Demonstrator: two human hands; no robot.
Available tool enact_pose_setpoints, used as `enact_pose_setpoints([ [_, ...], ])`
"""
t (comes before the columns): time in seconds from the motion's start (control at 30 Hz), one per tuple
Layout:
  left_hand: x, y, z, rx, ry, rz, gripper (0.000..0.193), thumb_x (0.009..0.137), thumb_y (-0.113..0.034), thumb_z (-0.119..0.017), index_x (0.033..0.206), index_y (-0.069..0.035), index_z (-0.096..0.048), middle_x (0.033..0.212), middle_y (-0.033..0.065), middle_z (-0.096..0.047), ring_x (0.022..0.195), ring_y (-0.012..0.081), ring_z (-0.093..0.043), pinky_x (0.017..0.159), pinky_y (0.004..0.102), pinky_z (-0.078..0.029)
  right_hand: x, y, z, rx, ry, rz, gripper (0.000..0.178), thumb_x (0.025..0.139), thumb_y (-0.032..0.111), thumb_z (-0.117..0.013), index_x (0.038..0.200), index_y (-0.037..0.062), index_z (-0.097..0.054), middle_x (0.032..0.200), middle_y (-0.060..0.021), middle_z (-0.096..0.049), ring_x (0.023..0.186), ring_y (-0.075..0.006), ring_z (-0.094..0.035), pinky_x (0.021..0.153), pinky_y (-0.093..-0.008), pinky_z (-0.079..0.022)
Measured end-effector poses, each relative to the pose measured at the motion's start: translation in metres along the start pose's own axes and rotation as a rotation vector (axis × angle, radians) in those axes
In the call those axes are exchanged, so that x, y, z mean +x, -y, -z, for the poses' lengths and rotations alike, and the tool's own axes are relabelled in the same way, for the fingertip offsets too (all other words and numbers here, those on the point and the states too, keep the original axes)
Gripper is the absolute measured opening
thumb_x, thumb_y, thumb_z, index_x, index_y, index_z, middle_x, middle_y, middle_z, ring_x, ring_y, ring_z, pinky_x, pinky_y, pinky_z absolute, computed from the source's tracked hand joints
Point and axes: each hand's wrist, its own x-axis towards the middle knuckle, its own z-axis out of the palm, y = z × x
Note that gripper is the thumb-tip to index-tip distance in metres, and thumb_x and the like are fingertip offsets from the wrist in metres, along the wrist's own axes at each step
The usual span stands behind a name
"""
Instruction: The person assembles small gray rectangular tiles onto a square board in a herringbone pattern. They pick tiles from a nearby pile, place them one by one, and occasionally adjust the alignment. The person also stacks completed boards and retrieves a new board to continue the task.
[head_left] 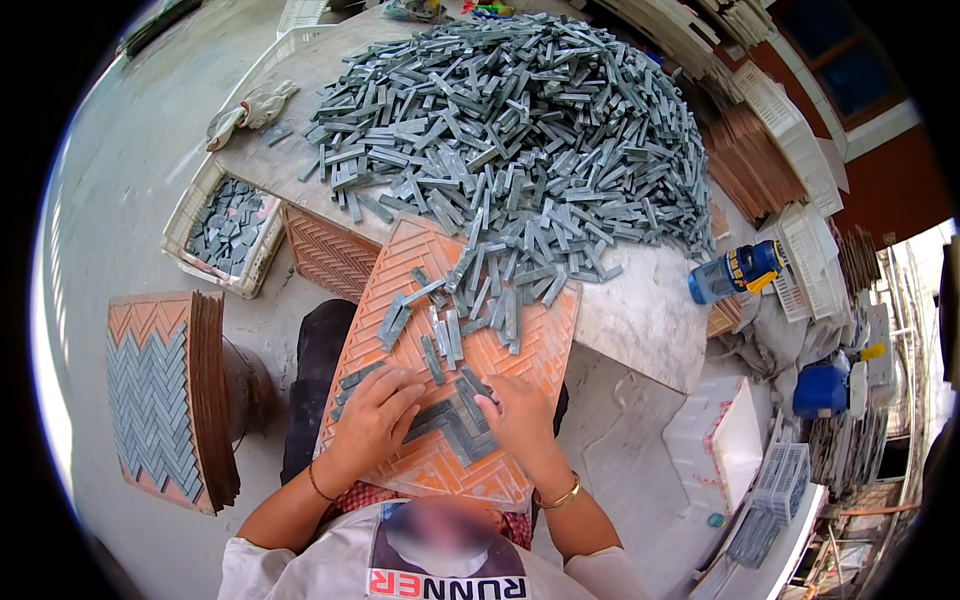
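An orange tray [350,352] with a herringbone relief slopes across my lap. Dark grey stone strips [440,421] sit in its grooves as a partial zigzag between my hands. My left hand [375,412] is over the left part of the tray, fingers bent and drawn together; whatever its fingertips touch is hidden. On the other side, my right hand [518,412] pinches a grey stone strip [471,384] between thumb and fingers, at the upper edge of the laid zigzag. Several loose strips [450,335] lie on the tray just beyond both hands.
A big heap of grey strips [520,130] covers the table [645,315] ahead. Left are a stack of trays [150,400], its top one filled with strips, a white crate [185,215] of grey pieces and a glove [255,108]. A blue bottle [735,272] stands right.
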Motion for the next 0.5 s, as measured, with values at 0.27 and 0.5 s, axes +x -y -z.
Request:
enact_pose_setpoints([
  [0.27,0.002,0.002,-0.003,-0.042,-0.021,-0.025,0.029,0.073,-0.001,-0.067,0.101,-0.001,-0.061,0.108,0.0116,-0.059,0.1,0.0314,-0.058,0.087,0.0395,-0.048,0.001,0.006,-0.012,0.15,-0.084,-0.053,0.02,0.078,0.011,-0.07,0.091,-0.0001,-0.061,0.08,-0.0138,-0.061,0.071,-0.0304,-0.06,0.061,-0.0368,-0.048],
  [0.5,0.006,-0.014,-0.011,-0.079,0.104,-0.077,0.035,0.068,-0.001,-0.067,0.102,0.002,-0.061,0.11,0.0145,-0.058,0.103,0.0312,-0.057,0.087,0.0396,-0.048,0.026,0.011,-0.004,0.236,0.006,-0.187,0.023,0.077,0.016,-0.073,0.09,-0.0005,-0.063,0.075,-0.0115,-0.064,0.064,-0.0227,-0.062,0.058,-0.0316,-0.049],
])
